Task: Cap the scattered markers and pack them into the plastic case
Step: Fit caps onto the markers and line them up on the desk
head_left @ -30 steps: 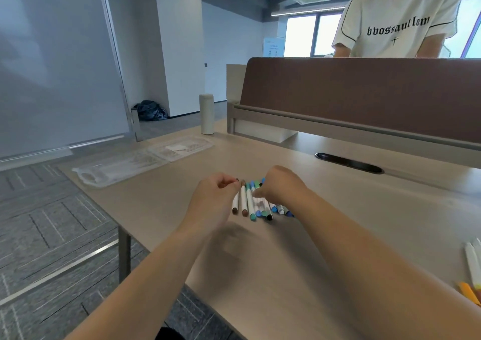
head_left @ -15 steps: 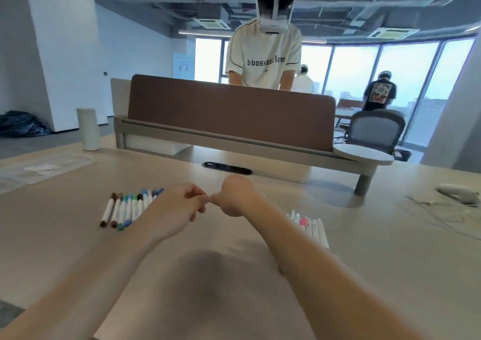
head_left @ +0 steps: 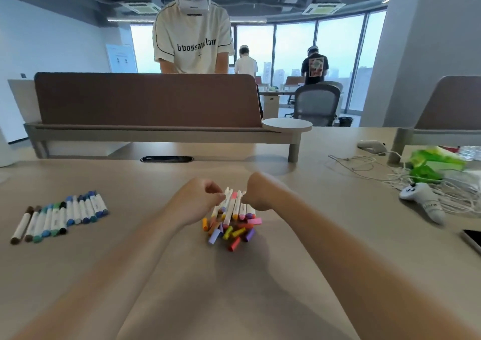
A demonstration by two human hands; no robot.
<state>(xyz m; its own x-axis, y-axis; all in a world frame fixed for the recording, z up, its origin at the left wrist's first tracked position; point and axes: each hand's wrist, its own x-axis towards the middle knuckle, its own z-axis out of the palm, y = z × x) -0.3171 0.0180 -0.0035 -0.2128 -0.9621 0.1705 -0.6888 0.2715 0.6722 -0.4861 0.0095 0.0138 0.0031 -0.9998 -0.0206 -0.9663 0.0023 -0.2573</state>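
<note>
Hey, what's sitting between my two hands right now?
In the head view, a bunch of white markers lies between the left hand and the right hand.

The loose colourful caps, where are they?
In the head view the caps lie heaped in the middle of the table, just nearer the camera than the markers between the left hand and the right hand.

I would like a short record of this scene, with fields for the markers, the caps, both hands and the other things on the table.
table: light wood
capped markers: neat row at the left, browns to blues
centre markers: bunch between the hands, most far ends look uncapped
loose caps: pile on the near side of that bunch
left hand: curled at the bunch, grip unclear
right hand: curled at the bunch, grip unclear
case: not in view
others: controller, phone at the right
</note>
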